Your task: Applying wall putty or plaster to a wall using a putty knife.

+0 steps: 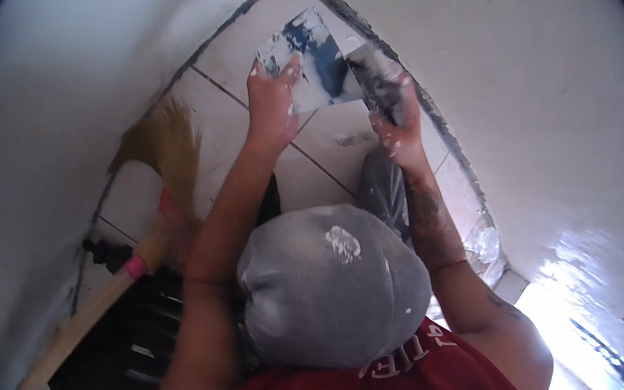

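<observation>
We hold a white-smeared blue plate (327,61) above the floor tiles (317,174), near the wall corner, our left hand (275,103) pinching its left side, thumb on top. Just beside it, our right hand (400,128) clasps a smeared dark blade (373,74). Farther left, a broom's straw bristles (176,146) meet the wall (74,93).

Lit unevenly from the lower right, blown out to white there and streaked with glare on the right wall (551,137). Dulled to shadow on the left wall (45,169), nearly black over the slatted object (108,387). Bent toward a dark round rim, slightly blurred at the right hand (403,125).
</observation>
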Available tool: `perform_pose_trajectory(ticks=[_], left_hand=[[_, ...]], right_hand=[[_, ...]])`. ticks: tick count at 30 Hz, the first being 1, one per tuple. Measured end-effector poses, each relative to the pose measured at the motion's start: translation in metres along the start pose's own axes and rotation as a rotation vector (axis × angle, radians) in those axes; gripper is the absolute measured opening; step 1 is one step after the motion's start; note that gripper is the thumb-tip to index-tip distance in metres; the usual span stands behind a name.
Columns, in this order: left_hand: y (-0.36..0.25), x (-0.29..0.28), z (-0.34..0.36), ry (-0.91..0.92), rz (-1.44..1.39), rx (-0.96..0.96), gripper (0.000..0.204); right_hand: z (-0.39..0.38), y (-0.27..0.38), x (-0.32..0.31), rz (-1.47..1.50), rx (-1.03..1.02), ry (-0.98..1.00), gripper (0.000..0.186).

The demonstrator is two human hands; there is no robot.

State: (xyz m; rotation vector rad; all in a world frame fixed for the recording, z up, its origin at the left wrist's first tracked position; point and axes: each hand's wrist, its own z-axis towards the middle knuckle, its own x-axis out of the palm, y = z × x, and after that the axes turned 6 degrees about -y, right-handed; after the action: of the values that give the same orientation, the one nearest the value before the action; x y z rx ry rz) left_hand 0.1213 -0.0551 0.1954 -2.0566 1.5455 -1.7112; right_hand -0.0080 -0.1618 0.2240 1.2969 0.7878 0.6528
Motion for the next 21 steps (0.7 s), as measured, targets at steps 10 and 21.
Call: perform_pose_trajectory(ticks=[10, 21], left_hand=[[-0.032, 0.013, 0.056, -0.031, 0.207, 0.005, 0.028], [-0.193, 0.096, 0.05, 0.327, 0.152, -0.156, 0.04]], right_hand=[[0.078, -0.031, -0.013, -0.401, -0.323, 0.126, 0.062], [0.058, 0.012, -0.114, -0.476, 0.043, -0.067, 0.06]])
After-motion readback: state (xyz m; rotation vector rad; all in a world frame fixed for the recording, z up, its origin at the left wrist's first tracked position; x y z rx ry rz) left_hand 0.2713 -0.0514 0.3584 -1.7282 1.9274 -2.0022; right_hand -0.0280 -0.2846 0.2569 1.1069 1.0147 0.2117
